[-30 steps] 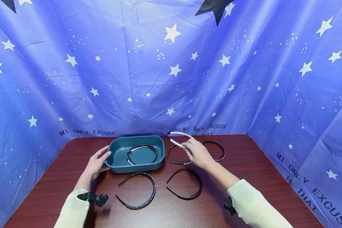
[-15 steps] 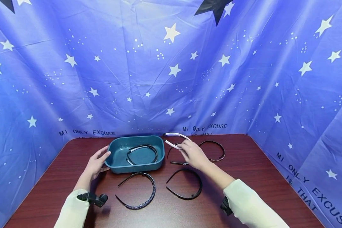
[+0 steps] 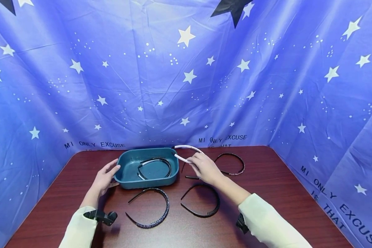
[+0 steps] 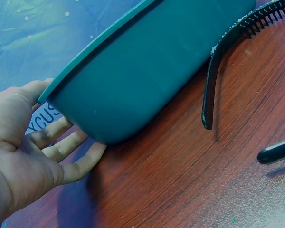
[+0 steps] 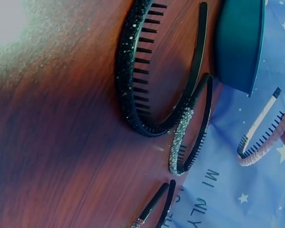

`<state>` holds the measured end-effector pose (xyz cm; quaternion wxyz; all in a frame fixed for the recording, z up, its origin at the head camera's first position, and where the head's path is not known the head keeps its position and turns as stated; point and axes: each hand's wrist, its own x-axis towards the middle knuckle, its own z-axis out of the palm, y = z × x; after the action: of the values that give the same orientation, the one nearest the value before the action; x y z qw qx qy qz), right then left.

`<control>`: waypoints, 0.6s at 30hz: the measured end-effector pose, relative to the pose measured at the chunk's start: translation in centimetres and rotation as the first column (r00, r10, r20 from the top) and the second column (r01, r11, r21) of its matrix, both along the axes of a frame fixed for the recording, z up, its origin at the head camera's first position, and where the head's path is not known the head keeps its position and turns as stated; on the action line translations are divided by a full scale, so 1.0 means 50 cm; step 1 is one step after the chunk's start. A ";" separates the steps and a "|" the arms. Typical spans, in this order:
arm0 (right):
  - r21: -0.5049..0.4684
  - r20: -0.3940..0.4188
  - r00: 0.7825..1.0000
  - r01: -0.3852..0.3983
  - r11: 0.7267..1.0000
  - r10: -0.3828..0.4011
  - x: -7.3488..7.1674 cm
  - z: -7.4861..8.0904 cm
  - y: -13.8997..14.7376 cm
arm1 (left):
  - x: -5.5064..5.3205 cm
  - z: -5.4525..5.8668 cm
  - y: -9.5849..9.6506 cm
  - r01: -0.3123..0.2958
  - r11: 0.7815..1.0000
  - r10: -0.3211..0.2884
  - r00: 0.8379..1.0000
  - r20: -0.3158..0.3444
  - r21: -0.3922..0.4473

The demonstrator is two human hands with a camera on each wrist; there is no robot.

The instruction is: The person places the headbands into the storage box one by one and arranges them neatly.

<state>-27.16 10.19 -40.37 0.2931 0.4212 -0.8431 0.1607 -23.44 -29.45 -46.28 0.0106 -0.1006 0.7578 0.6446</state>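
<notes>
My left hand (image 3: 104, 176) holds the left end of a teal plastic basin (image 3: 148, 184). In the left wrist view, the thumb lies at the basin's rim and the other fingers touch its outer wall and lower edge. My right hand (image 3: 207, 168) pinches a pale, whitish-pink toothed headband (image 3: 182, 158), held up with its tips at the basin's right rim. Inside the basin, a black headband (image 3: 169, 167) lies with a white one (image 3: 140, 176), overlapping. The right wrist view shows the held headband (image 5: 261, 154) at its edge, with only a little of the hand.
On the reddish-brown table (image 3: 111, 237) lie a glittery dark headband (image 3: 166, 210) before the basin and a black one (image 3: 217, 206) to its right. A silver-glitter headband (image 5: 181, 137) is partly behind my right hand; another (image 3: 243, 165) lies far right. A starry blue curtain (image 3: 161, 79) surrounds the table.
My right hand has carried the pale headband leftward until its tips reach the basin's right rim. The left hand and basin have stayed put.
</notes>
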 end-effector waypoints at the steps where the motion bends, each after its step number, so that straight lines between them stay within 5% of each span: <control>1: 0.000 -0.003 1.000 -0.002 1.000 0.002 0.000 0.000 -0.003 | 0.000 -0.001 0.000 0.001 1.000 -0.001 1.000 -0.005 0.000; 6: -0.002 -0.010 1.000 -0.014 1.000 0.014 0.004 0.003 -0.013 | 0.003 -0.003 -0.002 -0.003 1.000 0.004 0.999 -0.039 0.018; 18: 0.021 -0.020 0.998 -0.055 0.998 0.056 0.007 0.006 -0.036 | -0.003 0.002 0.003 -0.010 1.000 0.009 1.000 0.019 0.014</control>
<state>-26.79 8.40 -40.05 0.2929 0.4492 -0.8296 0.1557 -23.58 -29.28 -46.20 0.0152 -0.1100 0.7527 0.6489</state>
